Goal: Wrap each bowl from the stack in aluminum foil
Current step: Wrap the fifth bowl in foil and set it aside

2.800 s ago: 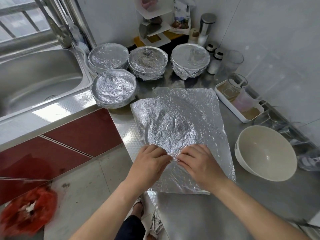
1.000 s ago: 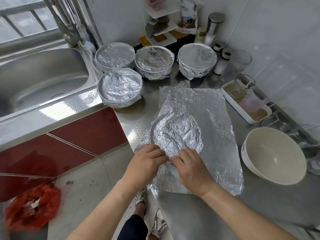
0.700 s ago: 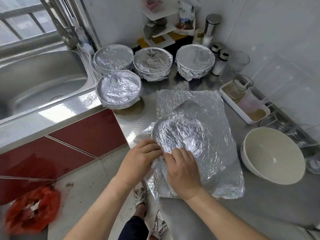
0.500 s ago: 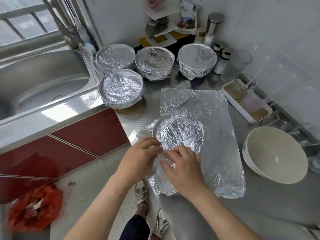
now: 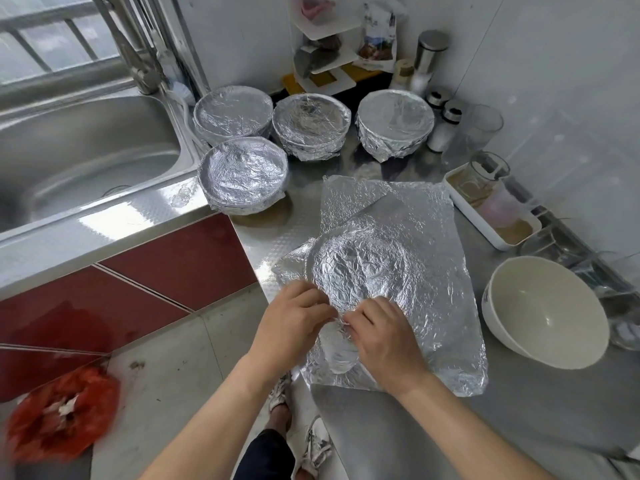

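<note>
Item: foil-covered bowl (image 5: 360, 271) — on the steel tabletop (image 5: 519, 420), directly ahead of both hands, its near rim under the fingertips.

Hands: left hand (image 5: 294, 323) and right hand (image 5: 384, 336) side by side, almost touching, each pinched on the aluminum foil sheet (image 5: 440, 306) at the bowl's near edge. The left hand sits at the rim's left, the right just beside it; neither is clearly nearer.

Key relation: the loose foil runs away from the hands and off to the right of the right hand, its long axis pointing forward. The slack to be tucked lies mostly on the right-hand side, so that hand looks better placed to gather it.

Appearance: foil crinkled, pressed into a round dome over the bowl; far corner folded back; margins flat and unwrapped.

Also present: four wrapped bowls (image 5: 242, 178) well beyond the hands — one bare white bowl (image 5: 543, 313) to the right, probably next.
</note>
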A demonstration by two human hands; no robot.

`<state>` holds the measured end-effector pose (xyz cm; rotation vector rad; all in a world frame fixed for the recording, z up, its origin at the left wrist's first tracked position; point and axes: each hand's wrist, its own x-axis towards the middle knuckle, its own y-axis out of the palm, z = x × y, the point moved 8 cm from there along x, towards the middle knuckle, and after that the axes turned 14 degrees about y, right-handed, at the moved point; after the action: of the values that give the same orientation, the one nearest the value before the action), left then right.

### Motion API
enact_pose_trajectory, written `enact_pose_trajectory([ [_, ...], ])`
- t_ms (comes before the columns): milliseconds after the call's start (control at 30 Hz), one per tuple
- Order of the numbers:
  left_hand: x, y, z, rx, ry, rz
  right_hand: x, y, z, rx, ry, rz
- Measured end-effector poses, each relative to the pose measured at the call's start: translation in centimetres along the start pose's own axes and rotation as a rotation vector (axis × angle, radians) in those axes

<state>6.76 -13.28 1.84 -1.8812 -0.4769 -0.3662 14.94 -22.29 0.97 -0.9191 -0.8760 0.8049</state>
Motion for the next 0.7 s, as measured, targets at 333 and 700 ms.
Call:
enact_pose_trajectory([
  [333,0.4,0.5,0.0,-0.020,-0.066,0.094,0.3,0.3,-0.1,0.040,0.021,0.016],
  [700,0.7,1.5,-0.9,0.011,0.046,0.040,0.1,-1.2,-1.7,-0.005,0.012,0.086],
])
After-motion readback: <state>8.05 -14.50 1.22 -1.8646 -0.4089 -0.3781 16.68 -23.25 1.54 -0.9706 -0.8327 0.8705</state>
